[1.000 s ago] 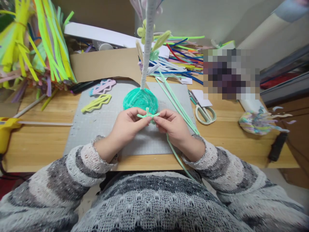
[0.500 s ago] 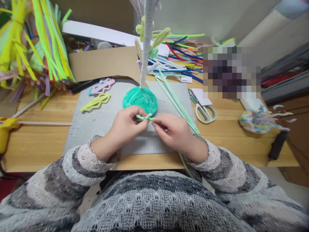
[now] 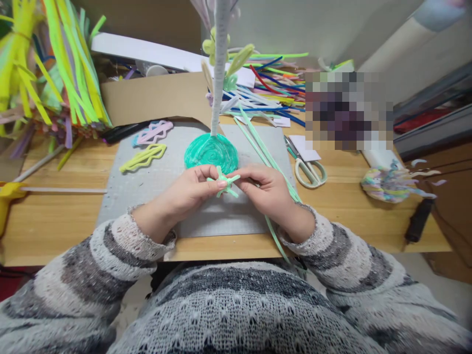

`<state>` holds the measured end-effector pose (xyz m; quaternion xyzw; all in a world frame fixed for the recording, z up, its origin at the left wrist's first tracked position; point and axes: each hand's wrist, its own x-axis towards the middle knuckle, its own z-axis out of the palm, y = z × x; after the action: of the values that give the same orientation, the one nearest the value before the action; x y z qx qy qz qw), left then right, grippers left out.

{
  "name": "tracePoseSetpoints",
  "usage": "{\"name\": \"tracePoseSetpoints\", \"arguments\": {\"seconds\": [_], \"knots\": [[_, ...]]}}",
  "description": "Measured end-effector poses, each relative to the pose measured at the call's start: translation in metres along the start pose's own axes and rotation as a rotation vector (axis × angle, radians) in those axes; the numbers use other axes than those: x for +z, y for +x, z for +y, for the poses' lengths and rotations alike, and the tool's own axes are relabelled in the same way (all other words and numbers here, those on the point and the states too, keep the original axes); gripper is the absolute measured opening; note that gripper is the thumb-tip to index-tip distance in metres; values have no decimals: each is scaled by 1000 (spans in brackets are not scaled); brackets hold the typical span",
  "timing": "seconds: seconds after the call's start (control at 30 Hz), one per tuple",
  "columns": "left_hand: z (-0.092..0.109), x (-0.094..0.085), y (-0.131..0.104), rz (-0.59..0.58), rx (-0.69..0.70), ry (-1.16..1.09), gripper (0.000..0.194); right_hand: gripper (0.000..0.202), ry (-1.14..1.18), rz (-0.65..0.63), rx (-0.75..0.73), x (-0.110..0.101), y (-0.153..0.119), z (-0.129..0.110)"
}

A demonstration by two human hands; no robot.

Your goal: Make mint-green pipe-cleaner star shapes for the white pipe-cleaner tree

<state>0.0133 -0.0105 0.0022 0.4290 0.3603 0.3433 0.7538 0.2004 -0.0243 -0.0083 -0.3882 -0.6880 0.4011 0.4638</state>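
Note:
My left hand (image 3: 184, 191) pinches a small mint-green pipe-cleaner star (image 3: 225, 184) between thumb and forefinger, with its short arms spread outward. At the star's right side is my right hand (image 3: 263, 187), its thumb and forefinger closed at one of the arms. A long mint-green pipe cleaner (image 3: 275, 233) hangs from beneath the right hand over the table's front edge. Just beyond both hands lies a coiled green disc base (image 3: 211, 152), and a white wrapped stem (image 3: 218, 73) with pale flowers rises from it.
Loose mint-green pipe cleaners (image 3: 258, 140) lie on the grey cutting mat (image 3: 147, 196), near scissors (image 3: 310, 172). Yellow (image 3: 143, 158) and pink zigzag pieces (image 3: 155, 132) lie to the left. A yellow glue gun (image 3: 9, 196) and pipe-cleaner bundles (image 3: 70, 64) stand further left.
The star has turned so that its arms now face me, spread apart. My right hand's fingers have shifted along its right side. The view has moved slightly.

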Motion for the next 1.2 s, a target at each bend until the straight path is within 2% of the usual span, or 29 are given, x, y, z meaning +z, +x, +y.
{"name": "tracePoseSetpoints", "arguments": {"seconds": [0.07,0.13,0.23,0.37,0.5,0.63,0.73,0.87,1.1,1.2], "knots": [[-1,1,1,18,2,-34,28,19,-108,-10,-110,0,-1,-1],[-3,2,1,44,7,-72,28,20,-153,-27,-144,0,-1,-1],[-4,3,1,76,19,-111,29,17,-96,-14,-82,3,0,0],[-8,4,1,96,42,-141,29,2,131,42,58,11,-1,2],[-12,5,2,117,85,-128,29,14,283,88,170,15,-1,3],[-14,5,3,127,171,-77,27,14,346,143,256,17,-2,3],[-15,3,4,118,186,-75,25,12,371,181,264,18,-3,4],[-12,2,3,94,128,-59,23,13,383,199,279,17,-3,2],[-2,2,2,60,-23,-113,28,23,512,68,543,12,0,-2],[-4,1,2,69,-27,-48,28,25,532,49,580,13,0,-2]]}}
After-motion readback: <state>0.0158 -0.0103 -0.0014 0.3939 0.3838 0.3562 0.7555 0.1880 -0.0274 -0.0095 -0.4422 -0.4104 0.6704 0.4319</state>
